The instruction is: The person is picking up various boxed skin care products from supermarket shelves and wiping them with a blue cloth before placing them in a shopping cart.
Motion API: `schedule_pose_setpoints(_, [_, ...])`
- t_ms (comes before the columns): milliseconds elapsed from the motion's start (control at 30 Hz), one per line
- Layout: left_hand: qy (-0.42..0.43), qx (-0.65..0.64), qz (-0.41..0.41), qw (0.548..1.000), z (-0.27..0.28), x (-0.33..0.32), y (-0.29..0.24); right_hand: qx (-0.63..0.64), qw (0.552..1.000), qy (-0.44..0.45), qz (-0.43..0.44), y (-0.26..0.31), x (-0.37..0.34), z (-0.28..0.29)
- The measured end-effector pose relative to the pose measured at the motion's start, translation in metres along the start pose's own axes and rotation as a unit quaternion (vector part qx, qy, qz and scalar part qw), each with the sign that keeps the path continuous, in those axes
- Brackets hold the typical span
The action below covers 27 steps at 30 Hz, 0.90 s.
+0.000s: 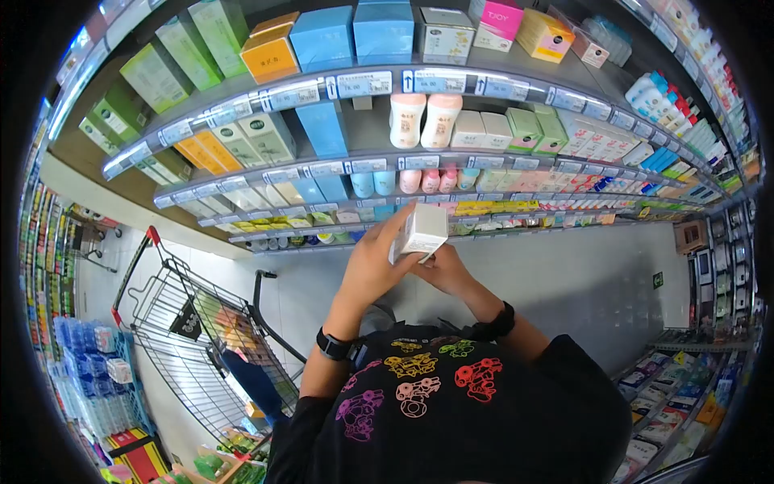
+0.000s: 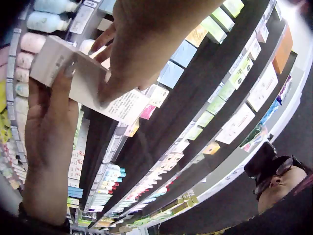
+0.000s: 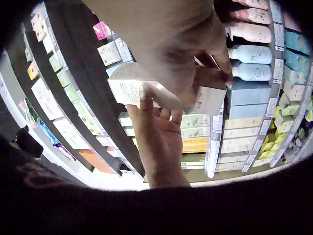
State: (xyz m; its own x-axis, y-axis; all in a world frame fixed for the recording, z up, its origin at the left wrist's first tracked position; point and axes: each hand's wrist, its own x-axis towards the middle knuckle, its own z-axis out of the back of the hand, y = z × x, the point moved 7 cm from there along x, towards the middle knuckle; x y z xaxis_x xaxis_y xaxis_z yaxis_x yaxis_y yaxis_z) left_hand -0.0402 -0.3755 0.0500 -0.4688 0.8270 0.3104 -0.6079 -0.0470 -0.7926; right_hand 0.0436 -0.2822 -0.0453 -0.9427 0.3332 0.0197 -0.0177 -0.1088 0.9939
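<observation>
A small white carton (image 1: 430, 224) with printed text on one face is held up before the shelves. My left hand (image 1: 372, 260) grips its left side in the head view. My right hand (image 1: 445, 273) holds it from the lower right. Seen from the left wrist, the carton (image 2: 83, 88) sits between both hands, with the right thumb lying along its face. From the right wrist, the text-covered end of the carton (image 3: 128, 93) shows under the thumb of the left hand (image 3: 161, 134). The right hand (image 3: 195, 58) overlaps the carton's middle and its fingers reach the other end.
Shelves ahead carry rows of boxes, with two pale bottles (image 1: 439, 121) and several blue boxes (image 1: 322, 36). Price labels (image 1: 363, 84) line the shelf edges. A wire shopping cart (image 1: 201, 339) stands to the left, with bottle packs (image 1: 85, 363) beyond it. Grey floor (image 1: 556, 274) lies to the right.
</observation>
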Motion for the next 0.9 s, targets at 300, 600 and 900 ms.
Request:
schedule_pose_setpoints(300, [0.059, 0.009, -0.025, 0.998, 0.049, 0.073, 0.078, -0.228, 0.939, -0.193, 0.170, 0.026, 0.143, 0.004])
schedule_pose_setpoints(600, [0.072, -0.057, -0.010, 0.996, 0.048, 0.111, 0.133, -0.236, 0.933, -0.249, 0.111, 0.019, 0.188, 0.006])
schedule_pose_setpoints(900, [0.054, -0.050, -0.056, 0.996, 0.049, 0.126, 0.152, -0.318, 0.884, -0.306, 0.156, 0.022, 0.204, 0.002])
